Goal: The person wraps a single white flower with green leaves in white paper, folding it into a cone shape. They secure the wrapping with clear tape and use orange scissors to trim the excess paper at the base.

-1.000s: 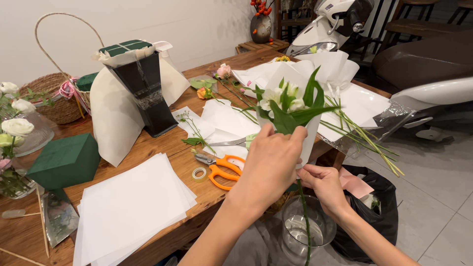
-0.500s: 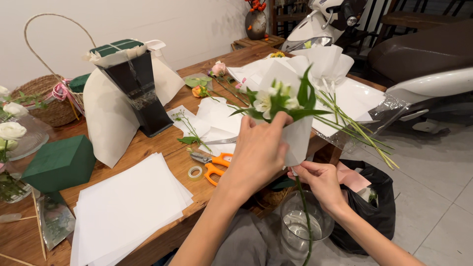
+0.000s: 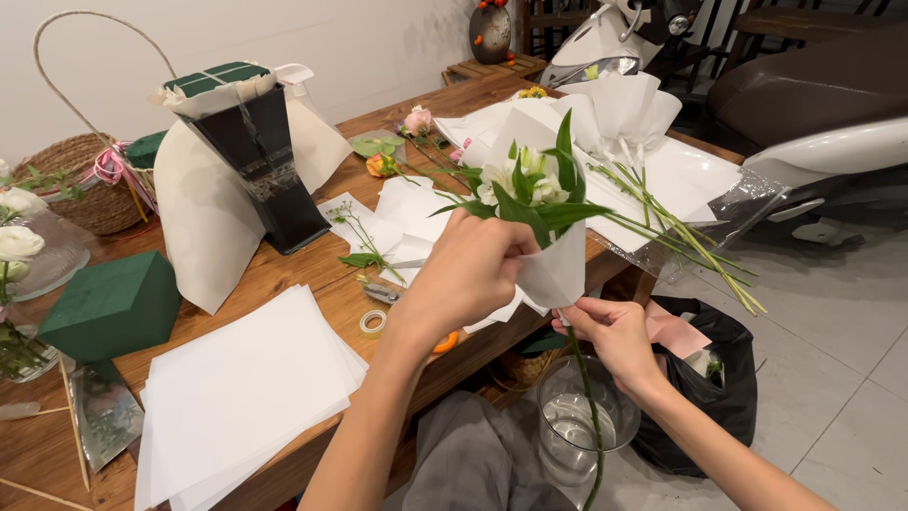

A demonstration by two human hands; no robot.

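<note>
- The left hand (image 3: 468, 270) closes its fingers around the white paper wrap (image 3: 556, 270) of a small bunch of white flowers (image 3: 525, 185), held above the edge of the wooden table (image 3: 284, 274).
- The right hand (image 3: 610, 331) pinches the wrap's lower tip where the green stem (image 3: 588, 416) comes out; the exact grip is hard to see.
- The stem hangs down into a clear glass vase (image 3: 577, 440) on the floor.
- A roll of clear tape (image 3: 372, 324) and a stack of white paper sheets (image 3: 236, 397) lie on the table nearby.
</note>
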